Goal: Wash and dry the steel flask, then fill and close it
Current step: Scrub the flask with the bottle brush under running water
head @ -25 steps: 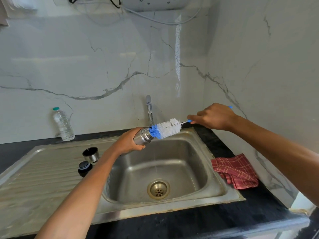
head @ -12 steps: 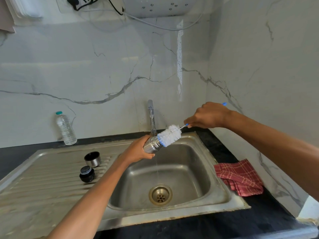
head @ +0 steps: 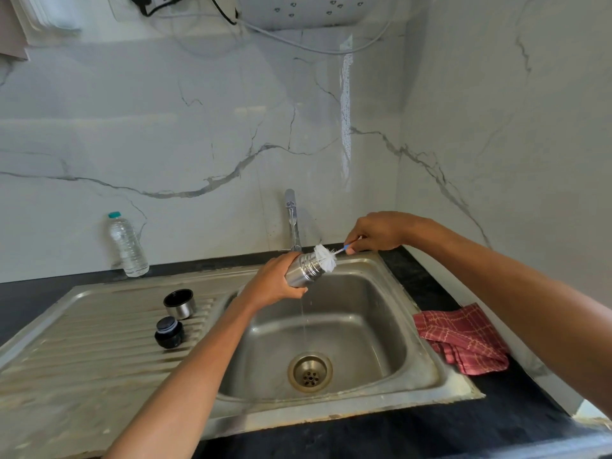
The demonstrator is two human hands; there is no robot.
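My left hand (head: 272,282) grips the steel flask (head: 303,271), tilted on its side over the sink basin with its mouth toward the right. A bottle brush (head: 326,258) with white bristles is pushed most of the way into the mouth. My right hand (head: 377,231) pinches its thin blue-and-white handle. A thin stream of water falls from the flask down to the drain (head: 309,371). The flask's steel cup (head: 179,303) and black stopper (head: 169,332) stand on the drainboard to the left.
The tap (head: 291,217) rises just behind the flask. A red checked cloth (head: 463,339) lies on the dark counter right of the sink (head: 427,356). A plastic water bottle (head: 127,245) stands against the wall at back left.
The brush has gone deeper into the flask; its blue bristles are now inside and only a white tuft shows. My right hand moved closer to the flask mouth.
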